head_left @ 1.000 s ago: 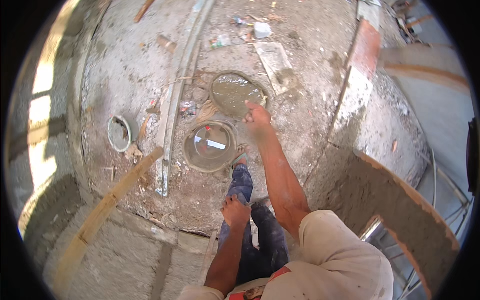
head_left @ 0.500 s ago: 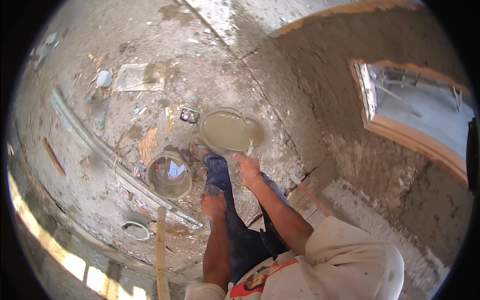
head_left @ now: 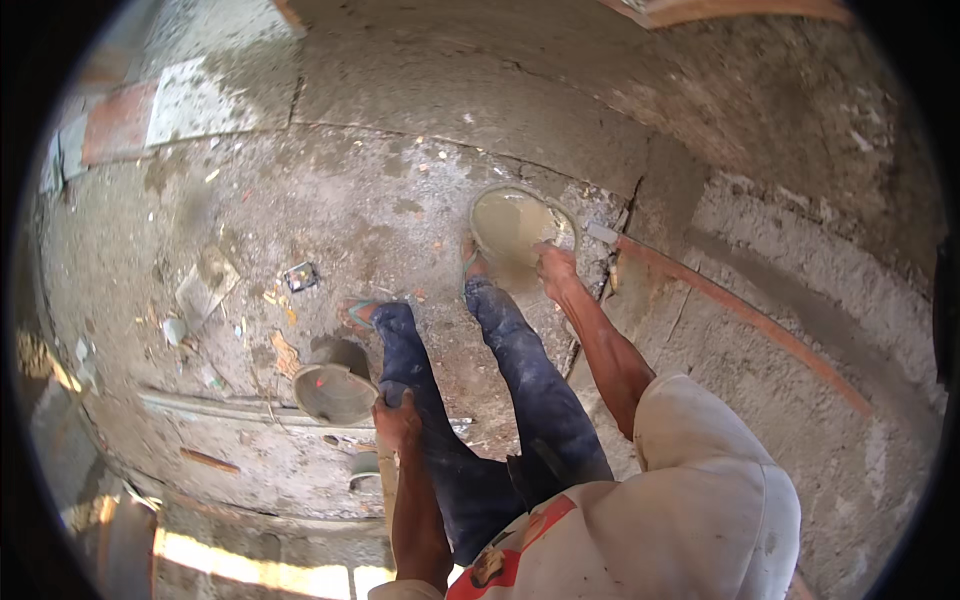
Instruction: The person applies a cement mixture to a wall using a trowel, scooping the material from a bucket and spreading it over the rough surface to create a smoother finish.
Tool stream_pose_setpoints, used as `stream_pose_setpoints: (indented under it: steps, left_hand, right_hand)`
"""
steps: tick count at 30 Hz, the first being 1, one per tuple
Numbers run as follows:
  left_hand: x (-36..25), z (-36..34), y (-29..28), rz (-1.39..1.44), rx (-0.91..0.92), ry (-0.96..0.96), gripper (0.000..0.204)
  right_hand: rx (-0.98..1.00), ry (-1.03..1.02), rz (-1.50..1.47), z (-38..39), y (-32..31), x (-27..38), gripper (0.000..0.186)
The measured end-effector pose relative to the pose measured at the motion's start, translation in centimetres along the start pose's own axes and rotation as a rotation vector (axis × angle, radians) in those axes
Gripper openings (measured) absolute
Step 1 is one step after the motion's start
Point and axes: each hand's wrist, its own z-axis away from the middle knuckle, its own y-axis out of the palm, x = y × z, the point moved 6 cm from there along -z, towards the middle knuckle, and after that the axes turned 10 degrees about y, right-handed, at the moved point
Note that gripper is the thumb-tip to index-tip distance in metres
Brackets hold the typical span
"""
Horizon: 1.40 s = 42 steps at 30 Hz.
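Observation:
At the far right of the legs, a round basin (head_left: 510, 222) of wet grey-brown mortar stands on the floor. Bent over it, my right hand (head_left: 556, 270) is closed on the near part of its rim. My left hand (head_left: 398, 422) is closed beside my left knee, around a small dark grey thing (head_left: 394, 391) whose kind I cannot make out. Just left of that hand is a round bucket (head_left: 336, 393) with liquid in it; whether hand and bucket touch is not clear.
A long reddish wooden bar (head_left: 745, 317) with a pale end lies right of the basin. Left of my feet are a small dark rectangular object (head_left: 300, 277), an orange-tan rag (head_left: 285, 352) and scattered debris. A long metal strip (head_left: 220, 405) and a smaller grey pail (head_left: 364, 468) lie nearer.
The basin has shifted right across the floor, away from the small dark object and closer to the bar, my right hand staying at its rim. My view has turned, and both feet now show.

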Motion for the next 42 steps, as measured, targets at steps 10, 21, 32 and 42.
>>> stream_pose_setpoints:
  steps: [10,21,32,42]
  left_hand:
    - [-11.0,-0.7,2.0,-0.401,0.119,0.323,0.067]
    - [-19.1,-2.7,6.0,-0.666,0.435,0.664,0.072]
    - [-19.9,-4.1,5.4,-0.757,0.657,0.490,0.078]
    - [-19.7,-3.1,3.1,-0.889,0.702,0.305,0.068]
  right_hand:
    - [-0.069,0.028,-0.355,-8.9,-11.2,-5.0,0.032]
    - [-0.052,-0.292,-0.166,-9.0,-11.6,-4.7,0.046]
    - [-0.182,0.206,-1.058,-31.2,-28.2,-18.3,0.046]
    - [-0.244,0.235,-0.820,-47.8,-38.4,-22.2,0.080]
